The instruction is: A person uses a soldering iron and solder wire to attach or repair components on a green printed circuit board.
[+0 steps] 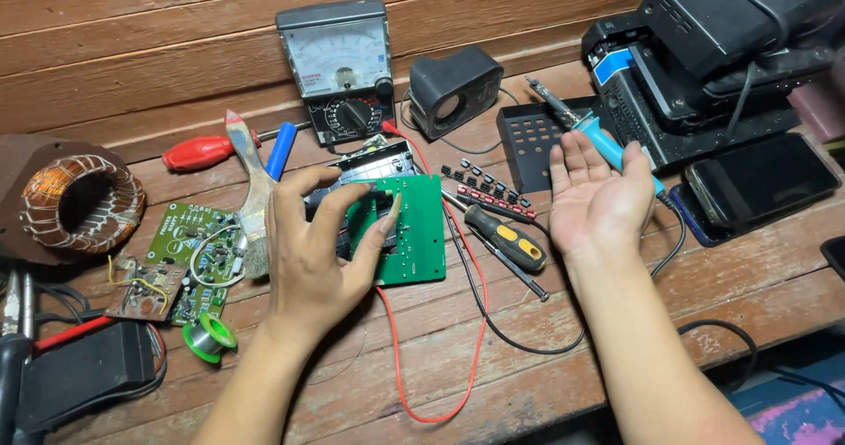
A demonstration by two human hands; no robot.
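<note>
1. Green circuit board [414, 234] sits mid-frame on the worn wooden surface [563, 375], half tucked under the left hand [312, 251].
2. Head view: the left hand's grip is spread in a loose claw above the board and a black part [370, 170]; can't tell if the fingertips touch.
3. Right hand [598, 200] is palm-up, fingers spread, holding nothing, with the blue soldering iron [603, 141] just behind it.
4. A yellow-and-black screwdriver [506, 238] lies between board and right hand; the analog multimeter [339, 66] stands further back, red lead [431, 357] looping forward.
</note>
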